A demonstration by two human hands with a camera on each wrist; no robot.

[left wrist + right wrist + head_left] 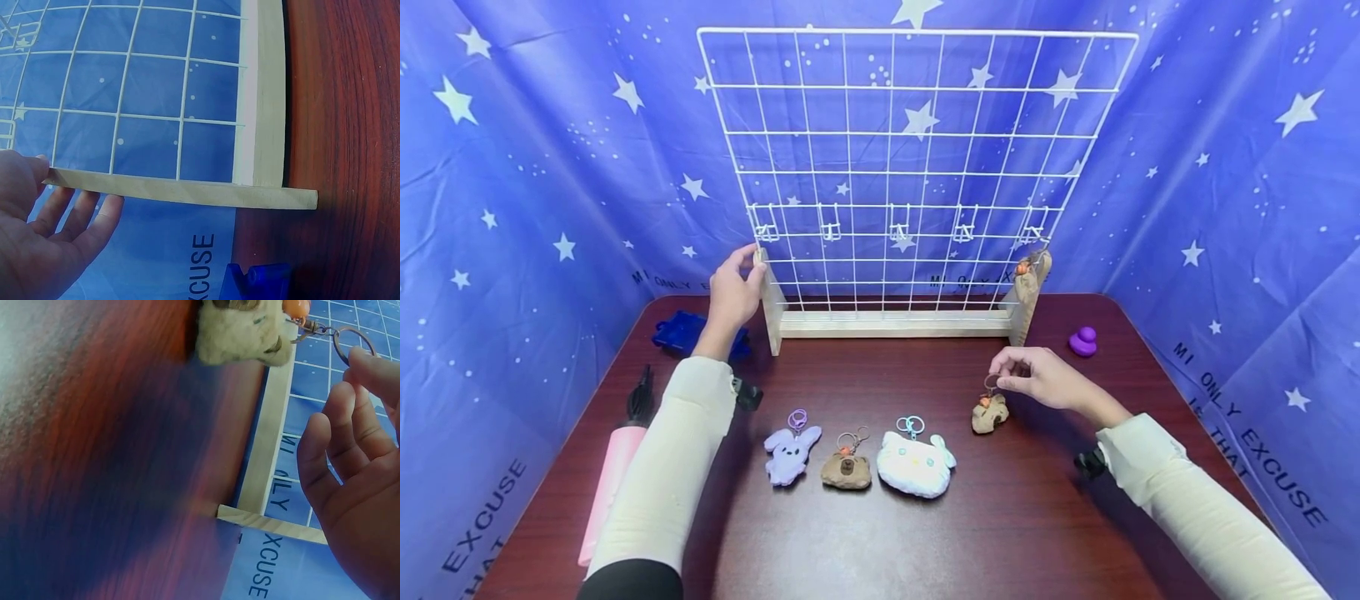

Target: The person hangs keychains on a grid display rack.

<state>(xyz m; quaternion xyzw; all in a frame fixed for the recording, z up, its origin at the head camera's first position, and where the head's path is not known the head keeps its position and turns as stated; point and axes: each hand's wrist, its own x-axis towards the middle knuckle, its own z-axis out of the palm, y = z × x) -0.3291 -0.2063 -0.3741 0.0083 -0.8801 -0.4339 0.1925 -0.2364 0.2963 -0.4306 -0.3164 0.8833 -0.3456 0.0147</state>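
Note:
My left hand [735, 292] holds the top of the left wooden upright [771, 304] of a white wire grid rack [887, 173]. In the left wrist view the thumb lies on one side of that upright [187, 190] and the fingers on the other. My right hand [1037, 379] pinches the metal ring of a brown plush keychain [990, 414], which hangs below the fingertips in front of the rack's right end. The right wrist view shows the ring [354, 345] between thumb and finger. Another brown plush keychain [1028, 283] with an orange ball hangs at the rack's right end.
A purple bunny keychain [789, 458], a brown plush keychain [846, 472] and a white plush keychain [916, 468] lie in a row. Several hooks [898, 232] line the grid. A blue object [681, 331], a pink cylinder [612, 483] and a purple object [1083, 342] sit around.

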